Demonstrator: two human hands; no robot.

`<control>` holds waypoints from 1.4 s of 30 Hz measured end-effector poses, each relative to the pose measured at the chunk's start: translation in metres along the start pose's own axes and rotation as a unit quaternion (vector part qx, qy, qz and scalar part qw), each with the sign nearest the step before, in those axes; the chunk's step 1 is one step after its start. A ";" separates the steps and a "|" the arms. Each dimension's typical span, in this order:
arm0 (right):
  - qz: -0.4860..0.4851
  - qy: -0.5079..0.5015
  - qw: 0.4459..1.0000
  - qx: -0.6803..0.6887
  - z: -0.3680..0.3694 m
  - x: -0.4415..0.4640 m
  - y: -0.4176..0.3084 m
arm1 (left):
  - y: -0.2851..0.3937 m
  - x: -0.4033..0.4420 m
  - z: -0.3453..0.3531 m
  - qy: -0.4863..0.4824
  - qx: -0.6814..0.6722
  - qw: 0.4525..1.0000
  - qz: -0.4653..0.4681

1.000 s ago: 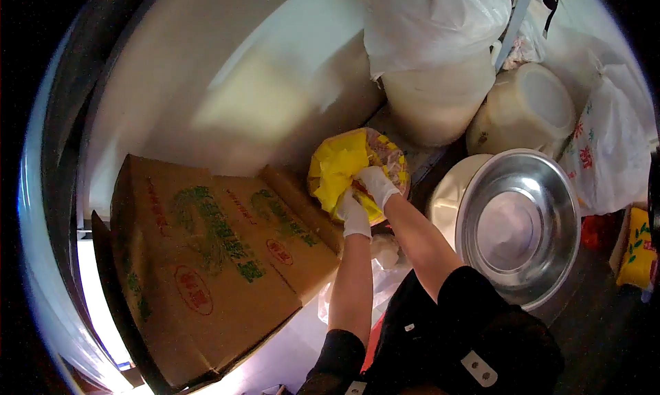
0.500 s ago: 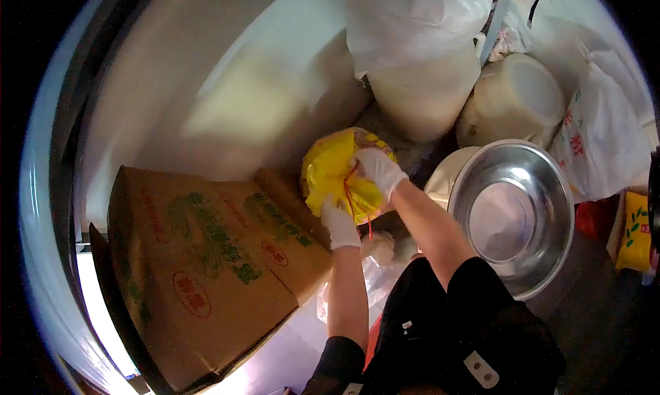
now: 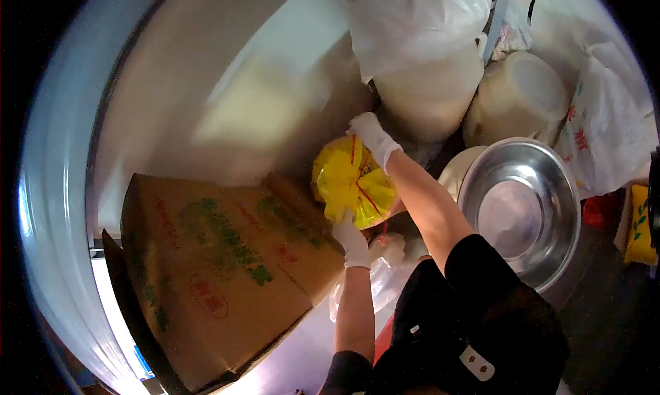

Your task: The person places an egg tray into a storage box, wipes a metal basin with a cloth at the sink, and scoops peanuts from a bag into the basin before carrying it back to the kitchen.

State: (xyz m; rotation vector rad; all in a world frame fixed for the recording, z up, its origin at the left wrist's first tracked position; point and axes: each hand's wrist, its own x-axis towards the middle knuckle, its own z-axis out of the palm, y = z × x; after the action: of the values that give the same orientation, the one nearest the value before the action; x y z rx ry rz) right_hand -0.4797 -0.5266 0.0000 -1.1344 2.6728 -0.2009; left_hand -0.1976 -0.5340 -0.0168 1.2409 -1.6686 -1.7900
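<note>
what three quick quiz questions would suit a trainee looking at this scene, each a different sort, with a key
1. Multiple choice: what colour is the bag at the fingers of the left hand?
A) green
B) yellow
C) blue
2. True or false: the open side of the metal basin faces up.
3. Fill in the missing colour: the printing on the cardboard box is green and ____.

Key: 1 B; 2 true; 3 red
</note>
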 end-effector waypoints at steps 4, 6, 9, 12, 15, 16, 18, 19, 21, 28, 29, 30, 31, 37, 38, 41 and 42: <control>0.118 -0.028 0.992 0.020 0.019 -0.021 0.028 | -0.056 0.024 -0.016 -0.006 -0.172 0.983 -0.055; 0.203 -0.060 0.924 0.318 0.002 -0.015 0.019 | -0.110 0.072 -0.032 -0.081 -0.110 0.991 -0.007; 0.224 0.054 0.634 0.738 -0.031 -0.025 -0.025 | -0.057 0.060 -0.016 0.020 -0.304 0.932 -0.198; 0.025 0.125 0.663 0.737 -0.076 -0.069 -0.052 | -0.059 0.058 -0.042 -0.039 0.134 0.990 -0.036; -0.007 0.081 0.707 0.703 -0.102 -0.093 -0.019 | -0.019 0.039 -0.025 0.150 0.385 0.884 0.216; 0.042 0.145 0.781 0.606 -0.107 -0.091 -0.010 | 0.008 0.035 -0.008 0.274 0.368 0.847 0.268; -0.018 0.107 0.948 0.298 -0.113 -0.079 0.011 | 0.030 0.052 0.015 0.262 0.283 0.909 0.155; -0.048 0.103 0.981 0.158 -0.109 -0.070 0.022 | 0.037 0.059 0.015 0.204 0.271 0.934 0.113; -0.093 0.124 0.988 -0.010 -0.057 -0.028 0.039 | 0.047 0.075 0.008 0.034 0.282 0.958 0.034; 0.050 0.180 0.907 0.376 -0.025 -0.018 -0.068 | 0.030 0.030 0.025 -0.006 0.559 0.722 0.407; 0.040 0.196 0.890 0.409 -0.017 -0.008 -0.081 | 0.032 0.025 0.021 0.006 0.541 0.730 0.417; 0.028 0.234 0.941 0.243 -0.015 0.006 -0.072 | 0.028 0.026 0.015 0.030 0.457 0.798 0.391; 0.015 0.263 0.962 0.069 -0.014 0.022 -0.051 | 0.016 0.031 0.007 0.054 0.366 0.857 0.360; 0.197 0.313 0.522 0.768 -0.036 -0.035 0.017 | -0.016 0.045 0.005 0.086 0.335 0.931 0.119; 0.179 0.292 0.505 0.793 -0.044 -0.041 0.012 | -0.025 0.051 0.001 0.080 0.467 0.871 0.131; 0.064 0.247 0.593 0.764 -0.091 -0.073 -0.017 | -0.043 0.069 -0.006 0.058 0.199 0.973 0.100; 0.058 0.203 0.633 0.745 -0.103 -0.077 -0.033 | -0.024 0.051 0.001 0.062 0.125 0.986 0.097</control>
State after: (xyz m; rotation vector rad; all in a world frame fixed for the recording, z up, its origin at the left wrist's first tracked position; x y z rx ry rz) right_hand -0.4322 -0.4906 0.1189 -0.2623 1.6174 -2.2453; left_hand -0.2190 -0.5683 -0.0565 1.2155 -1.9109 -1.3948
